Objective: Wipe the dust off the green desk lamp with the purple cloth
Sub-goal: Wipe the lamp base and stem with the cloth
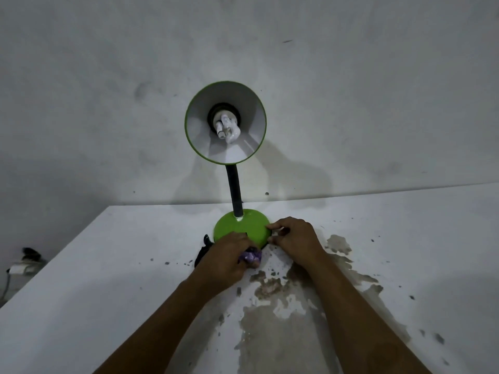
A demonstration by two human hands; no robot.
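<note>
My left hand (225, 255) grips the purple cloth (251, 257), bunched inside curled fingers, and presses it against the near edge of the lamp base (241, 228) at about 7 o'clock on the disc. My right hand (294, 238) pinches the rim of the same base at about 4 o'clock, thumb and fingertips curled onto the green edge.

The green desk lamp (237, 184) stands upright on the white table (108, 265), its round base just beyond my two hands. A black flexible neck (233, 190) rises from the far part of the base toward 12 o'clock. The shade (205, 136) tips toward me, showing its white inside and a white bulb (226, 128).

A black cord (202, 252) lies on the table at 9 o'clock from the base, touching my left hand's outer side. Brownish patches of worn paint (270, 314) spread over the tabletop from 4 to 6 o'clock of the base, under and between my forearms. A grey wall (378, 90) stands behind the table. At far 9 o'clock, past the table edge, sits a wall socket (20, 268), blurred.
</note>
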